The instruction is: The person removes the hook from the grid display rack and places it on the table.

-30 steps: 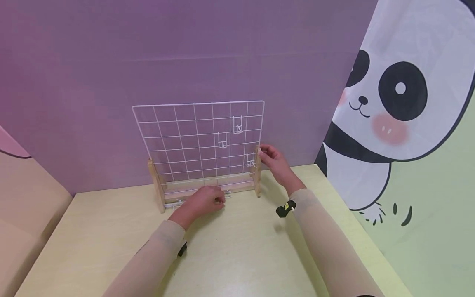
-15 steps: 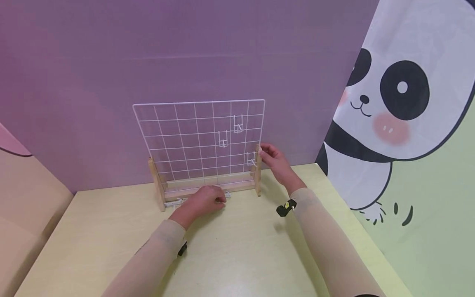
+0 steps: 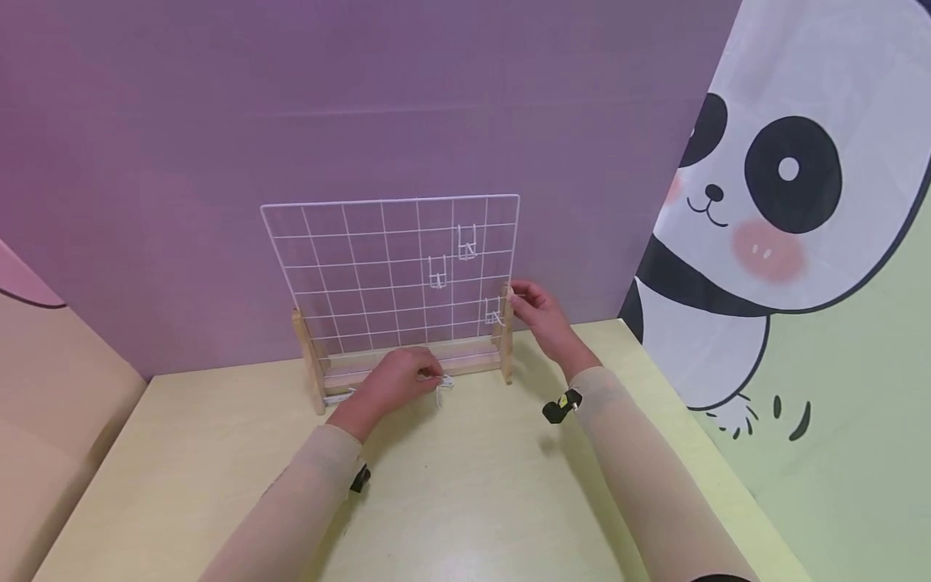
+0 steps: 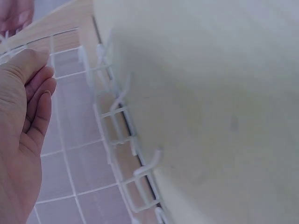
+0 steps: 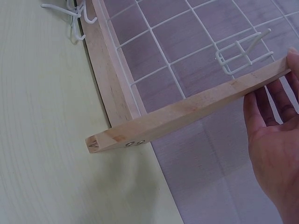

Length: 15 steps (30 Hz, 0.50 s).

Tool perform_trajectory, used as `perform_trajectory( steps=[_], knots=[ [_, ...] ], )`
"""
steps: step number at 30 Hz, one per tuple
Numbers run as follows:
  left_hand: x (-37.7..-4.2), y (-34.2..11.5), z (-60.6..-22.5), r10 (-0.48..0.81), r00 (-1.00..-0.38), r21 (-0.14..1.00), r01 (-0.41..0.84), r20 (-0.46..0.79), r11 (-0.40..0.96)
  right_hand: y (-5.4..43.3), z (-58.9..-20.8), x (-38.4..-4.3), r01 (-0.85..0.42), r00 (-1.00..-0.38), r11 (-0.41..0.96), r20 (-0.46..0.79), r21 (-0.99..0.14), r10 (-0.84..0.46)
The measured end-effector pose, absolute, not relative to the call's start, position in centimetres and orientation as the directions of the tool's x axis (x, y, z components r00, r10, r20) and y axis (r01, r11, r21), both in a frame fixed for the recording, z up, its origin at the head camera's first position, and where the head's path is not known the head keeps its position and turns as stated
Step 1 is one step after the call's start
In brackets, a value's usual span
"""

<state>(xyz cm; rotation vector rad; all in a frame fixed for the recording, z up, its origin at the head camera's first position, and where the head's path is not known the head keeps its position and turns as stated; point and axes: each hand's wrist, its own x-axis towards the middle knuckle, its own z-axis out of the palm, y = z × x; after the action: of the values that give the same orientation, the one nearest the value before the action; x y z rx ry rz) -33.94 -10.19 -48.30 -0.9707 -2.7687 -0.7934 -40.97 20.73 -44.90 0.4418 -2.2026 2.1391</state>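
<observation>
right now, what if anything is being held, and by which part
The right hand holds the wooden side post by its upper end; whether the left hand holds anything cannot be told.
</observation>
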Motion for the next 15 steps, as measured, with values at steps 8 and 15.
perform_trajectory(
  steps=[8,15],
  knots=[
    [-34.0,-10.2,-46.5,0.461,-0.833,0.494,0.553,0.307,0.67,20.7,-45.0,-41.0,-0.235,-0.958,-0.003,0.232,-0.972,-0.17],
    [-34.3,-10.3,-44.7,0.33,-0.837,0.559,0.54,0.436,0.629,20.6,-44.9,-41.2,-0.238,-0.957,-0.006,0.236,-0.971,-0.171]
  ],
)
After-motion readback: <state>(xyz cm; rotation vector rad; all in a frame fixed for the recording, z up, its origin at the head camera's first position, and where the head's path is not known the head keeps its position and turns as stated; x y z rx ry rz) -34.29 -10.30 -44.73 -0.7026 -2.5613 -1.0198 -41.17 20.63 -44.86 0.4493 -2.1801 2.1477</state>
